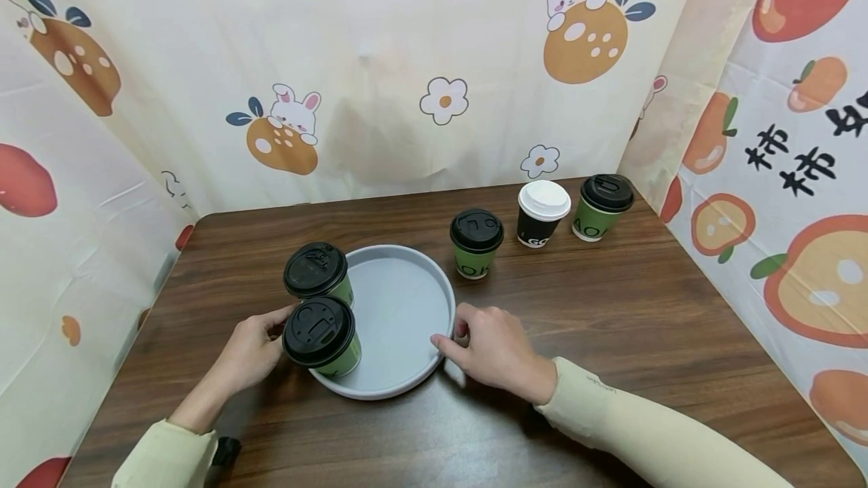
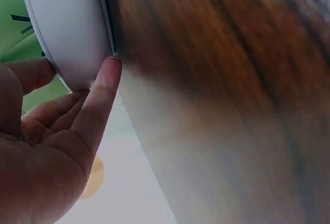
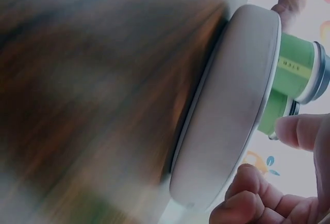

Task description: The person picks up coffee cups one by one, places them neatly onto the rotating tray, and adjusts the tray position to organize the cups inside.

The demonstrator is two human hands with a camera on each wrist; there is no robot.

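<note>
A round pale grey tray (image 1: 403, 315) lies on the wooden table, carrying two green paper cups with black lids at its left side. The front cup (image 1: 346, 360) partly hides the back cup (image 1: 343, 290). At the tray's left edge, my left hand (image 1: 251, 349) holds the rim, its thumb over it and fingers against the outer wall (image 2: 72, 28). My right hand (image 1: 498, 349) is at the opposite edge, thumb over the rim and fingers curled outside. Both cups also show beyond the tray wall (image 3: 227, 110) in the right wrist view.
Behind the tray on the right stand a green cup with a black lid (image 1: 472, 262), a black cup with a white lid (image 1: 536, 228) and another green cup (image 1: 593, 221). Printed cloth (image 1: 380, 44) hangs around the table (image 1: 610, 337).
</note>
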